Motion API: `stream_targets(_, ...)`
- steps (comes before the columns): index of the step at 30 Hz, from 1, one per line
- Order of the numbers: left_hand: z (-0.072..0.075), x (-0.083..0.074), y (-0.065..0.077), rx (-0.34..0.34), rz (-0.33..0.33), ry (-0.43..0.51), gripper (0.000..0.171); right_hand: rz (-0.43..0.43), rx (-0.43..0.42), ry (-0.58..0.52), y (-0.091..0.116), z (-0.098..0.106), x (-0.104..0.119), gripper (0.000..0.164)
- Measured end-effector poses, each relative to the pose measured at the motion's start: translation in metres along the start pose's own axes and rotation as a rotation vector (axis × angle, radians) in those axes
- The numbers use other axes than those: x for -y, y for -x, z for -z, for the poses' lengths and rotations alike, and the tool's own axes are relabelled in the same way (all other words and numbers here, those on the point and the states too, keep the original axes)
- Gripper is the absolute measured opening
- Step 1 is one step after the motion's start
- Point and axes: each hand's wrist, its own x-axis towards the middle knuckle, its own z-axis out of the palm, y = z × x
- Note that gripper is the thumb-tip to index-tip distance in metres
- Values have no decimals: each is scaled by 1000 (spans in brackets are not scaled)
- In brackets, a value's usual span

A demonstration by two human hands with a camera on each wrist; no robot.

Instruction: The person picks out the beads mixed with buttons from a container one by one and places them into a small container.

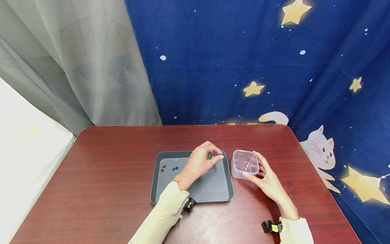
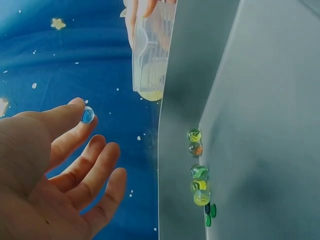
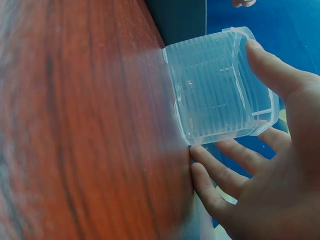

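Note:
Between thumb and index finger, my left hand (image 1: 199, 161) pinches a clear blue marble (image 2: 88, 115); its other fingers are loosely bent. It hovers over the right back part of the grey tray (image 1: 210, 195). Along the tray's wall in the left wrist view lie several yellow and green marbles (image 2: 200, 172) and some flat green pieces (image 2: 213, 210). Right of the tray, my right hand (image 1: 269, 183) holds a clear plastic box (image 3: 210, 90), thumb at its rim and fingers on the far side. The box stands upright on the table.
Several small red, brown and blue round pieces (image 1: 176, 168) lie in the tray's left part. The tray and box rest on a dark red wooden table (image 1: 115, 183). Behind it hang a grey curtain (image 1: 100, 84) and a blue star-patterned curtain (image 1: 207, 67).

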Motion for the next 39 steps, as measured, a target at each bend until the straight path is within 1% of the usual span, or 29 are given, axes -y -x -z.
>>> stream_targets(7, -3, -4, -3, -5, -25, 14, 7, 11, -2, 2, -1, 1, 2, 91)
stream_targets(17, -8, -9, -7, 14, -43, 40, 10, 13, -3, -3, -3, 1, 0, 91)
stream_targets(24, -12, -15, -8, 40, -20, 22, 13, 22, -5, -7, -3, 2, 0, 91)
stream_targets(30, -17, -18, -9, 62, -9, 17, 11, 24, -4, -8, -3, 2, 0, 91)
stream_targets(35, -20, -19, -9, 64, -8, 16, 10, 24, 0, -5, -3, 2, -1, 91)
stream_targets(39, -21, -20, -6, 67, -9, 7, 9, 14, 2, -6, 0, -1, -2, 91)
